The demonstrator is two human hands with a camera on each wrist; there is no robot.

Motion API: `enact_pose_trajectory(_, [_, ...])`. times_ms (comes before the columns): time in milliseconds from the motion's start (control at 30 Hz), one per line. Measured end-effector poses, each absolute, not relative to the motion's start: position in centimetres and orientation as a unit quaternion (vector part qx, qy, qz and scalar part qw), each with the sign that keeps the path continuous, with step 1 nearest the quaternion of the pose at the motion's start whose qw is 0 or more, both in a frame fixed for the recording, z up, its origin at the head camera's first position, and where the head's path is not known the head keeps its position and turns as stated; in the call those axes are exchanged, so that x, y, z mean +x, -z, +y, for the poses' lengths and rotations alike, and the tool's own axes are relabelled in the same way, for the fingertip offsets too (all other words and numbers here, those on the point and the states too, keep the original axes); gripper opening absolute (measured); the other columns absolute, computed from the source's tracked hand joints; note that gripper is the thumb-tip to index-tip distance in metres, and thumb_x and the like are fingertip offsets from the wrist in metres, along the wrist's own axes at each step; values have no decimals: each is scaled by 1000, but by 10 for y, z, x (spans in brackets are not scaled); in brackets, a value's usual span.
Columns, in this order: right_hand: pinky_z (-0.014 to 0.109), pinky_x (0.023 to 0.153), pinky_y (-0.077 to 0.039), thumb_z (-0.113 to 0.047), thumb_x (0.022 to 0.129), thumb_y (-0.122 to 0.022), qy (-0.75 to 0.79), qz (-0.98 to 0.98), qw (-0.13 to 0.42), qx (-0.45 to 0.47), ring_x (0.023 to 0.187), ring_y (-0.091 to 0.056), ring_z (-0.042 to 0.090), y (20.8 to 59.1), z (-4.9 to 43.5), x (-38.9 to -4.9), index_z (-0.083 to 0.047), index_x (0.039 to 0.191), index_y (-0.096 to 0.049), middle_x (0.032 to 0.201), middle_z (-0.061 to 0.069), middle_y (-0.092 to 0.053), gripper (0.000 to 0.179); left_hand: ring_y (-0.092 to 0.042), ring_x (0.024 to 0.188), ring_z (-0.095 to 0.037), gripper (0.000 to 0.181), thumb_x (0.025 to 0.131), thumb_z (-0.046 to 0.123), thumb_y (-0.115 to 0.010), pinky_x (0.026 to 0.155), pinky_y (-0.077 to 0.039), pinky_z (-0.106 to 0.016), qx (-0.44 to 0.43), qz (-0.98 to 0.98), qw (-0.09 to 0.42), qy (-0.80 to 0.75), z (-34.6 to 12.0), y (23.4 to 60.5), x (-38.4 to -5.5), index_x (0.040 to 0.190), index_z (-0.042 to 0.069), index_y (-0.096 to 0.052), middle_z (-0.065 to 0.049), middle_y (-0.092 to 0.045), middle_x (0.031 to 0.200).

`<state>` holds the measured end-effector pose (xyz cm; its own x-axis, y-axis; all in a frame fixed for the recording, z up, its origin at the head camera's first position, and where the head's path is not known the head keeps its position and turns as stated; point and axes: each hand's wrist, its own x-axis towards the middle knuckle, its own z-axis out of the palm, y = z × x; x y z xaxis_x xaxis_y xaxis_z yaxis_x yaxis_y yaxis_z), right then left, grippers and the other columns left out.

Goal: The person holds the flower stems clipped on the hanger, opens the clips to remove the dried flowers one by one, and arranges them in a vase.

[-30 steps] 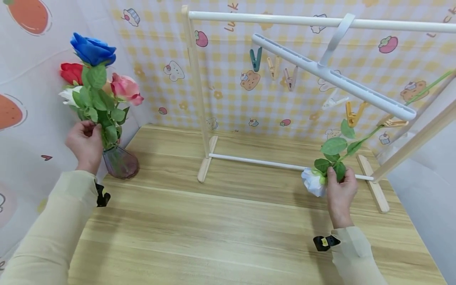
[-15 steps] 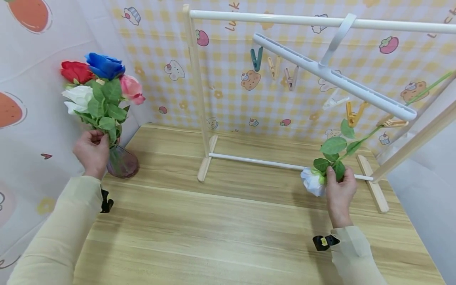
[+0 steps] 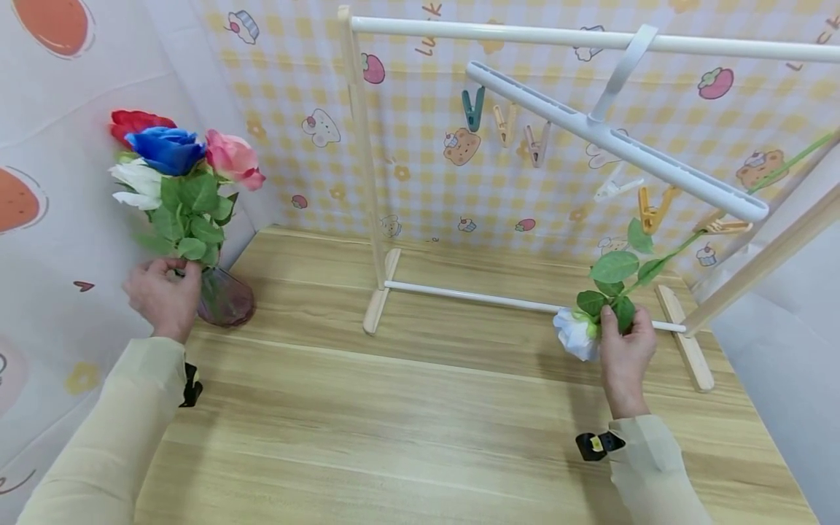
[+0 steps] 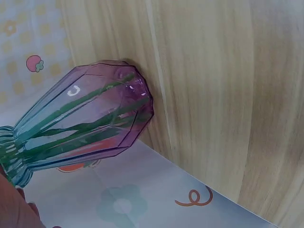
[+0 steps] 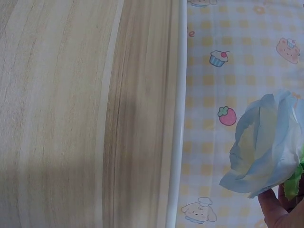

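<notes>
My left hand (image 3: 164,297) pinches at the stem of the blue rose (image 3: 167,150), just above the neck of a purple-tinted glass vase (image 3: 234,299). Red, white and pink roses (image 3: 235,159) stand around the blue one; leaves hide part of the stems. Inside the vase (image 4: 90,107), the left wrist view shows several green stems. A pale blue-white rose (image 3: 577,335) hangs head down, held near its bloom by my right hand (image 3: 628,354). Its stem slants up to an orange clothespin (image 3: 725,227) at the hanger's right end.
A light-coloured hanger (image 3: 610,142) hangs from the white top bar (image 3: 485,33) of a wooden-legged rack. Several more clothespins, among them a green one (image 3: 472,109), dangle below it. The rack's low white bar (image 3: 479,296) crosses behind the right hand. Patterned cloth covers the back.
The blue rose has come down among the other roses, and my left hand has lowered with it toward the vase mouth. My right hand has stayed on the pale rose.
</notes>
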<state>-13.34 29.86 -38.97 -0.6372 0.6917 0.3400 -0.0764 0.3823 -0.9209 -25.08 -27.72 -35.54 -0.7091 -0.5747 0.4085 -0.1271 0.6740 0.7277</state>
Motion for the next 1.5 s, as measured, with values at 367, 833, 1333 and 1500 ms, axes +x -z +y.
enact_pose_trajectory(367, [8, 60, -39, -7, 91, -58, -522, -739, 371, -208, 71, -48, -1, 389, 297, -134, 11, 103, -57, 80, -17, -50, 21, -36, 117, -28, 37, 87, 31, -55, 99, -23, -47, 198, -836, 352, 370, -272, 346, -255, 101, -3, -61, 22, -26, 89])
enact_pose_trajectory(833, [8, 61, -40, -4, 91, -58, -539, -727, 374, -202, 73, -49, 0, 388, 297, -134, 13, 100, -57, 83, -16, -53, 19, -26, 122, -32, 38, 84, 35, -53, 98, -21, -54, 212, -867, 268, 364, -280, 351, -250, 93, -1, -59, -12, -37, 126])
enact_pose_trajectory(1333, [8, 61, -42, -4, 90, -58, -533, -729, 377, -205, 73, -51, 0, 390, 295, -135, 11, 103, -57, 82, -15, -53, 19, -34, 121, -29, 45, 87, 37, -64, 101, -21, -43, 165, -837, 395, 341, -268, 339, -256, 101, -5, -65, 0, -47, 110])
enact_pose_trajectory(1500, [8, 61, -42, -3, 90, -58, -532, -729, 381, -201, 73, -50, -1, 389, 295, -134, 11, 104, -57, 82, -16, -53, 20, -34, 122, -30, 44, 88, 34, -62, 102, -19, -44, 172, -850, 373, 331, -271, 341, -255, 103, -8, -64, -6, -47, 114])
